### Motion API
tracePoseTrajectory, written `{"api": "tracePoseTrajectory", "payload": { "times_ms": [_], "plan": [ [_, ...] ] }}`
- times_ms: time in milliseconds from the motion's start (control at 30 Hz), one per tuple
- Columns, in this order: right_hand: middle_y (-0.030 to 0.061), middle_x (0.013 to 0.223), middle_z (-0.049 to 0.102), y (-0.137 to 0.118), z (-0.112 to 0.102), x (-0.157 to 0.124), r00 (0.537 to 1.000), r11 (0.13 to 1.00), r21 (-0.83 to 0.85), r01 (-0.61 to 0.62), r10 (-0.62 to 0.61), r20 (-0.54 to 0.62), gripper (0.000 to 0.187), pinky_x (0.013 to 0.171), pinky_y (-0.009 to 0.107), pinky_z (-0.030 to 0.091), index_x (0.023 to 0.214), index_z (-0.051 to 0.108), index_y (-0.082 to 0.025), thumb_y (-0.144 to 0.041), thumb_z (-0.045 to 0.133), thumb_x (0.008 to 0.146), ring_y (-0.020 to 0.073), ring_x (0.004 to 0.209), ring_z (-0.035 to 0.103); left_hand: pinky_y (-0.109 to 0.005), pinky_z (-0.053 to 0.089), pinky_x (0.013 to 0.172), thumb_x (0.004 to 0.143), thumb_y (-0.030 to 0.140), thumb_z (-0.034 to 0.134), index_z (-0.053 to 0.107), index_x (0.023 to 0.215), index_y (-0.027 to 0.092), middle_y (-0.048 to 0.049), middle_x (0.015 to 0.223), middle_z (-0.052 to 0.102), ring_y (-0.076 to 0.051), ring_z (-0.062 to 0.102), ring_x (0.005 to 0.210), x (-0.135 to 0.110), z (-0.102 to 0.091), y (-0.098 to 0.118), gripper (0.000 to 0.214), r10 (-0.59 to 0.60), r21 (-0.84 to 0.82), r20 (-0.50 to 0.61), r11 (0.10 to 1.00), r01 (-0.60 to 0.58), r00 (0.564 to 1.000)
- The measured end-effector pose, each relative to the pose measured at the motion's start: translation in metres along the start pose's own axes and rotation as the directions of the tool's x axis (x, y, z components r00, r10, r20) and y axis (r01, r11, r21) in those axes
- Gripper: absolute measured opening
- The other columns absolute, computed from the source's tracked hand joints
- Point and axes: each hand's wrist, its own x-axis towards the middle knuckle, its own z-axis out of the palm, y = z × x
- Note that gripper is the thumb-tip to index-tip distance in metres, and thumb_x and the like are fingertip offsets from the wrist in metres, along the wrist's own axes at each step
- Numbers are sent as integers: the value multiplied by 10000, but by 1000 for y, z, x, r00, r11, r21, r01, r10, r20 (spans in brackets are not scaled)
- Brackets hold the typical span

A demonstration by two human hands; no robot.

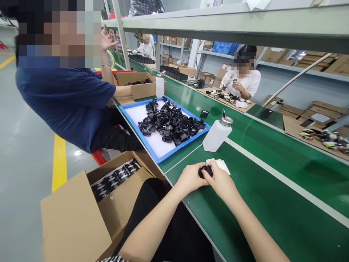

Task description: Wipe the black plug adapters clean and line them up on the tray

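Note:
My left hand (191, 177) and my right hand (218, 179) meet above the green bench, both closed around one small black plastic part (205, 171). Fingers cover much of it, so its exact kind is hidden. Just beyond my hands lies a folded white cloth or paper pad (223, 166). A white dispenser bottle (217, 135) with a metal pump top stands behind the pad. To the left, a blue-rimmed tray (160, 159) bears a heap of similar-looking black plastic parts (174, 123).
An open cardboard box (76, 218) with rows of packed black parts sits low at my left. A co-worker in a blue shirt (62, 98) sits beyond it. Another bottle (160, 85) stands past the tray. A single black piece (204, 114) lies on the belt (272, 160). A shelf (231, 23) spans overhead.

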Motion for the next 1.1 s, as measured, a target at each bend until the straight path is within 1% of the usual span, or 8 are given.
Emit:
{"api": "tracePoseTrajectory", "payload": {
  "times_ms": [133, 267, 367, 467, 567, 667, 833, 1100],
  "plan": [
    [17, 639, 511, 2, 1, 1, 1000, 996, 84, -4, 6, -25, 158, 479, 242, 332, 838, 408, -181, -291, 370, 730, 148, 530, 481, -228, 413, 601, 546, 240, 554, 484, 1022, 232, 14, 828, 597, -142, 539, 663, 1, 1, -1, 482, 29, 13, 14, 999, -29, 999],
    [21, 755, 508, 15, -9, 3, 990, 924, 368, 102, -132, 56, 254, 534, 239, 368, 890, 425, -173, -309, 451, 677, 120, 579, 469, -212, 399, 557, 533, 305, 604, 472, 1023, 188, 0, 788, 591, -114, 520, 596, 7, 0, -10, 521, 28, -32, 44, 999, -27, 999],
    [27, 864, 492, 27, -22, 6, 932, 860, 487, 155, -290, 217, 412, 473, 231, 360, 1041, 388, -189, -326, 470, 662, 85, 500, 419, -205, 390, 529, 546, 323, 613, 400, 1103, 166, -39, 912, 571, -80, 492, 546, 17, -10, -16, 617, 75, -122, 247, 991, -46, 966],
    [25, 860, 489, 35, -27, 11, 925, 896, 379, 233, -325, 199, 467, 517, 244, 373, 1061, 414, -206, -289, 532, 617, 107, 575, 440, -214, 409, 610, 584, 252, 591, 296, 1176, 131, -110, 1136, 444, -88, 516, 665, 24, -23, -19, 672, 119, -188, 394, 981, -47, 911],
    [27, 800, 494, 38, -23, 17, 959, 930, 280, 238, -270, 82, 354, 587, 256, 392, 935, 483, -187, -231, 558, 592, 150, 717, 478, -231, 405, 689, 659, 195, 491, 336, 1150, 114, -112, 1140, 440, -118, 518, 790, 21, -29, -17, 522, 87, -49, 234, 996, -77, 968],
    [5, 704, 510, 37, -16, 19, 976, 928, 325, 181, -211, 60, 278, 578, 249, 404, 870, 475, -170, -202, 551, 604, 137, 650, 512, -235, 407, 668, 680, 201, 458, 410, 1103, 143, -43, 886, 576, -123, 534, 721, 13, -27, -13, 430, 110, 118, 112, 985, -124, 988],
    [13, 749, 558, 32, -16, 16, 983, 926, 349, 146, -175, 55, 340, 586, 240, 411, 942, 483, -168, -225, 565, 618, 133, 633, 546, -210, 403, 607, 655, 262, 520, 505, 1018, 152, -16, 784, 583, -114, 534, 629, 16, -26, -1, 380, 98, 283, 112, 951, -126, 989],
    [-15, 672, 563, 33, -22, 26, 959, 947, 244, 207, -246, 142, 175, 545, 222, 405, 746, 502, -185, -208, 590, 597, 134, 600, 559, -234, 387, 580, 611, 296, 571, 579, 881, 187, -23, 698, 601, -175, 543, 685, 21, -17, 20, 291, -34, 579, 37, 815, 6, 999]
  ]
}}
